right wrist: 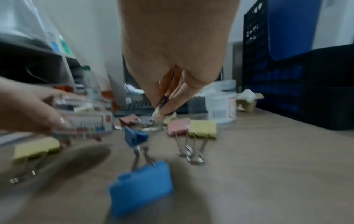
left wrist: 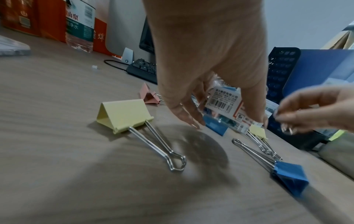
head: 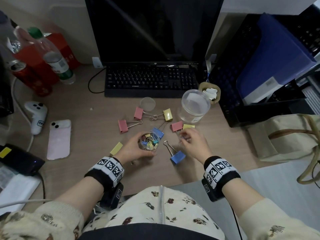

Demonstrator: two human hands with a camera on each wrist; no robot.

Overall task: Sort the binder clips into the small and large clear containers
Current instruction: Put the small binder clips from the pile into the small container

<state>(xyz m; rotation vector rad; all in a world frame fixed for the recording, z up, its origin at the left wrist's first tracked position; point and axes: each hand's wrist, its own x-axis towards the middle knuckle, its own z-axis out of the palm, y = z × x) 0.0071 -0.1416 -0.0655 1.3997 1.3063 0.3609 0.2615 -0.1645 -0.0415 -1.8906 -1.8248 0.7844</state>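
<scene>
The left hand point(head: 133, 149) curls round the small clear container point(head: 149, 141), which holds small coloured clips just above the tabletop point(head: 90, 135). The right hand point(head: 193, 142) pinches something small and metallic between its fingertips point(right wrist: 162, 109); what it is I cannot tell. Large binder clips point(head: 177, 157) lie scattered around both hands. The large clear container point(head: 194, 106) stands open near the keyboard point(head: 150, 80).

Large binder clips point(head: 123, 126): pink, yellow, blue bodies, silver wire handles. Small clear container point(head: 149, 141): mixed yellow, teal, pink, blue small clips. Tabletop point(head: 83, 104): pale wood grain. Wristbands point(head: 108, 168): black, white panels with black square codes. Sleeves point(head: 270, 222): cream, dark floral print. Keyboard point(head: 150, 80): black.
</scene>
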